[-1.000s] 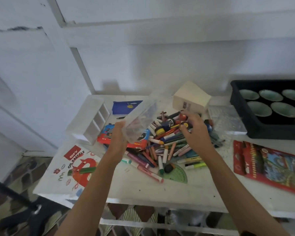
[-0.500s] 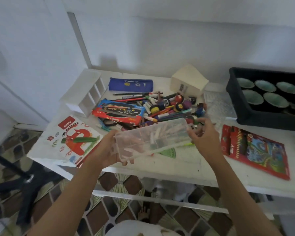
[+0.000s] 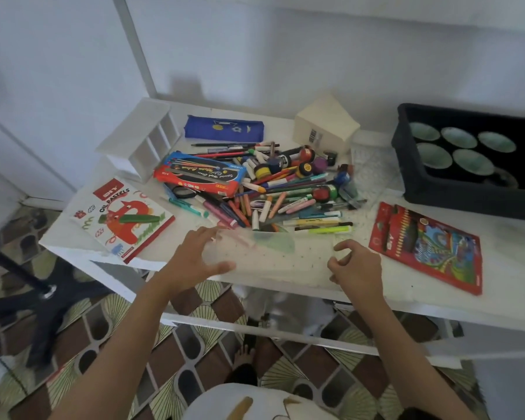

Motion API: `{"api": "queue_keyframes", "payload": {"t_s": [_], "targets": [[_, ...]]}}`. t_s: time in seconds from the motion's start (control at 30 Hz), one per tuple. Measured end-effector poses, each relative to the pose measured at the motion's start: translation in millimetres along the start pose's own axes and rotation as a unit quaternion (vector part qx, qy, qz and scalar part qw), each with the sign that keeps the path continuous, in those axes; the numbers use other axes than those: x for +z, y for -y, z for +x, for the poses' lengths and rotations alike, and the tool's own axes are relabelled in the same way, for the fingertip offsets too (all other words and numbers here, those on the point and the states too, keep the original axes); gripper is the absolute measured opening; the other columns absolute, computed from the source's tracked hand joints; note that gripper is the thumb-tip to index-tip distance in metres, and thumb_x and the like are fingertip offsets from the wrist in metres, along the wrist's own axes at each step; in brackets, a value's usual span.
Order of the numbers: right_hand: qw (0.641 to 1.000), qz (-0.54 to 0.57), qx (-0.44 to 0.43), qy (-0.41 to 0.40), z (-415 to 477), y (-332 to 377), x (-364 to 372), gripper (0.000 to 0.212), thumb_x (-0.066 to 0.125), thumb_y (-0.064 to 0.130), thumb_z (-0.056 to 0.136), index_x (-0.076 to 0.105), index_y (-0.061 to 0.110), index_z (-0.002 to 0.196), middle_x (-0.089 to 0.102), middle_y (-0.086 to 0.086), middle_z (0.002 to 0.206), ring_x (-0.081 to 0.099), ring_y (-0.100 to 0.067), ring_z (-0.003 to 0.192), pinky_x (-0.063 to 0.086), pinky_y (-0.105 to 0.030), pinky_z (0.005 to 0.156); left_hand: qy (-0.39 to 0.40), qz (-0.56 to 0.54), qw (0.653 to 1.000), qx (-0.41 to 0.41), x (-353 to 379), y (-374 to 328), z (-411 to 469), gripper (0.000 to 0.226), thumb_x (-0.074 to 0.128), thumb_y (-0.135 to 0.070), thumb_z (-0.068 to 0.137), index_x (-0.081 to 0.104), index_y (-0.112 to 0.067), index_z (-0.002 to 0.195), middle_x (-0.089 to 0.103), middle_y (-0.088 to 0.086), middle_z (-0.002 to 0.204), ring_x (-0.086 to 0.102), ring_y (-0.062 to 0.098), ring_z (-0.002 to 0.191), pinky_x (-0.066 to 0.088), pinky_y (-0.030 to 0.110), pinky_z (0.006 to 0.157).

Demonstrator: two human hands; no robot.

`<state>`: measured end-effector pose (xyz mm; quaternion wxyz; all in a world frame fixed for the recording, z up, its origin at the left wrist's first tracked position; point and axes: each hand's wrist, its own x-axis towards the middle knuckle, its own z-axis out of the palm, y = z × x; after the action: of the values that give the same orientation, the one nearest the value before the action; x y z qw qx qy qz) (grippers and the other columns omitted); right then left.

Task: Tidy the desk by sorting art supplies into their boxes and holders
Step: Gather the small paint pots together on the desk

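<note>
Grips left end of clear plastic box [image 3: 281,263] with left hand [image 3: 194,262] at white desk's [image 3: 506,268] front edge; curls right hand [image 3: 358,268] at its right end, contact unclear; faces heap of pens and markers [image 3: 279,189] just behind, coloured-pencil pack [image 3: 428,247] at right.

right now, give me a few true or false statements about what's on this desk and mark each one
1. The left hand holds the left end of the clear plastic box. True.
2. The oil pastels box lies beside the black tray. False: it lies at the left end of the desk; the coloured pencil pack is the one by the tray.
3. The blue pencil case lies behind the pile of pens. True.
4. The black tray holds markers. False: it holds round pale green cups.
</note>
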<state>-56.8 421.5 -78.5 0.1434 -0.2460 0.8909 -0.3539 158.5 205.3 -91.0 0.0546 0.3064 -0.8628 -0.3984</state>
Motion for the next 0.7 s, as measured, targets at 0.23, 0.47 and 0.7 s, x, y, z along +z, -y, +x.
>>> {"api": "queue_keyframes", "payload": {"t_s": [0.23,0.47,0.7], "targets": [[1.000,-0.012,-0.008,0.019,4,-15,-11,0.016,0.067,0.010,0.082,0.060,0.018,0.095,0.062,0.005,0.055,0.060,-0.001,0.044,0.045,-0.015,0.054,-0.066,0.078,0.992,0.070,23,11,-3,0.114,0.053,-0.095,0.037,0.052,-0.023,0.126,0.038,-0.012,0.124,0.024,0.007,0.117,0.029,0.038,0.099],[0.998,-0.018,-0.042,0.049,11,-21,-17,0.015,0.066,0.013,0.085,0.062,0.015,0.099,0.064,0.003,0.056,0.062,-0.002,0.048,0.053,-0.024,0.066,-0.112,0.085,0.985,0.102,37,22,1,0.103,0.053,-0.093,0.044,0.058,-0.025,0.121,0.042,0.002,0.139,0.013,0.017,0.139,0.014,0.051,0.112],[0.986,-0.096,-0.062,0.123,35,-5,-14,0.021,0.060,0.030,0.091,0.062,0.017,0.107,0.066,0.003,0.060,0.061,-0.003,0.043,0.051,-0.022,0.057,-0.137,0.146,0.978,0.053,20,32,6,0.099,0.060,-0.082,0.042,0.055,-0.028,0.126,0.022,-0.003,0.154,-0.016,0.012,0.144,-0.012,0.056,0.111]]}}
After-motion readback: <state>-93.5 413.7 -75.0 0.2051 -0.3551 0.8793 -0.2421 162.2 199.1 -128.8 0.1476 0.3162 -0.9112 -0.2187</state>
